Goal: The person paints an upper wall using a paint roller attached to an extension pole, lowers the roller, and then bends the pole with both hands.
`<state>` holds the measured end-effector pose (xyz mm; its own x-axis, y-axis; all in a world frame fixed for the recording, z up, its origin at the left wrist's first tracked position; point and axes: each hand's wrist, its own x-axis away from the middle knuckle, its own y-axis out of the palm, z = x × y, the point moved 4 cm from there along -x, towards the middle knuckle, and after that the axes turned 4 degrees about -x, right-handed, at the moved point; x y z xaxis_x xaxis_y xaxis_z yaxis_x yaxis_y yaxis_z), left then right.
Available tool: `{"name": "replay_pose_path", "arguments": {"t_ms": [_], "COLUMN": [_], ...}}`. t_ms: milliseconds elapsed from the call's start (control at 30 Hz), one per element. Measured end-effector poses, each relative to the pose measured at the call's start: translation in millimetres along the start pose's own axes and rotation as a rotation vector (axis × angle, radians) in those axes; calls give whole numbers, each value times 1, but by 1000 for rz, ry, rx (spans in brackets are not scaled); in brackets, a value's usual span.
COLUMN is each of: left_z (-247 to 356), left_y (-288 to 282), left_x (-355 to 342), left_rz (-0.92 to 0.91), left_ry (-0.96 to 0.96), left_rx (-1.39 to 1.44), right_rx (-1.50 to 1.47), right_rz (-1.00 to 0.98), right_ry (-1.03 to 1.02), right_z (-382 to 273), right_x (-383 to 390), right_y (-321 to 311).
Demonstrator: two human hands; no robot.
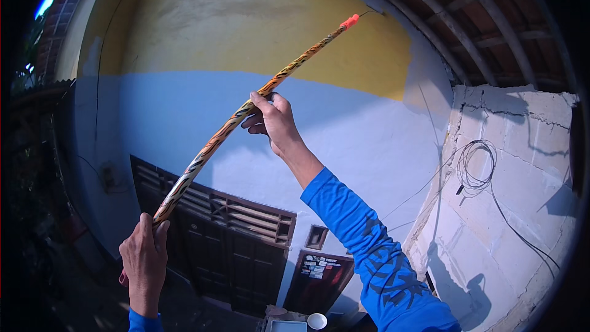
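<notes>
A long tapered pole (212, 143), patterned in orange, black and cream stripes, slants from lower left to upper right in front of the wall. My left hand (145, 254) is closed round its thicker lower part, and a bit of dark red shows below that hand. Farther up, my right hand (275, 122) grips the pole between the thumb and fingers, with some fingertips behind it. At the far end sits a bright orange-red tip (350, 22), where a short thin dark strand sticks out. It looks like a fishing rod, though I cannot be sure.
Ahead is a wall (184, 104), yellow above and pale blue below, with dark wooden doors (212, 243). A coiled cable (477, 165) hangs on the block wall at right. Roof beams (467, 12) cross above. A white bowl (316, 321) sits low down.
</notes>
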<state>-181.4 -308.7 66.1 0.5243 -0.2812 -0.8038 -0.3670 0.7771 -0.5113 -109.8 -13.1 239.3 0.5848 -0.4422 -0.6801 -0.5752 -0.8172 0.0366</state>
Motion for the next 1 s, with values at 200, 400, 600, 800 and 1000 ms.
{"name": "replay_pose_path", "arguments": {"t_ms": [200, 400, 600, 800, 1000], "left_z": [7, 25, 32, 36, 34], "left_y": [-1, -6, -11, -16, -10], "left_x": [-7, -29, -48, -58, -50], "left_rz": [56, 58, 67, 62, 54], "left_ry": [36, 49, 76, 77, 80], "left_rx": [-25, -19, -42, -30, -11], "right_rx": [-3, 16, 32, 62, 68], "right_rz": [-9, 29, 35, 52, 55], "right_ry": [-12, -91, -110, -117, -105], "right_z": [-2, -25, -39, -47, -40], "right_x": [-6, -24, -43, -51, -41], "right_y": [-5, -16, -21, -20, -23]}}
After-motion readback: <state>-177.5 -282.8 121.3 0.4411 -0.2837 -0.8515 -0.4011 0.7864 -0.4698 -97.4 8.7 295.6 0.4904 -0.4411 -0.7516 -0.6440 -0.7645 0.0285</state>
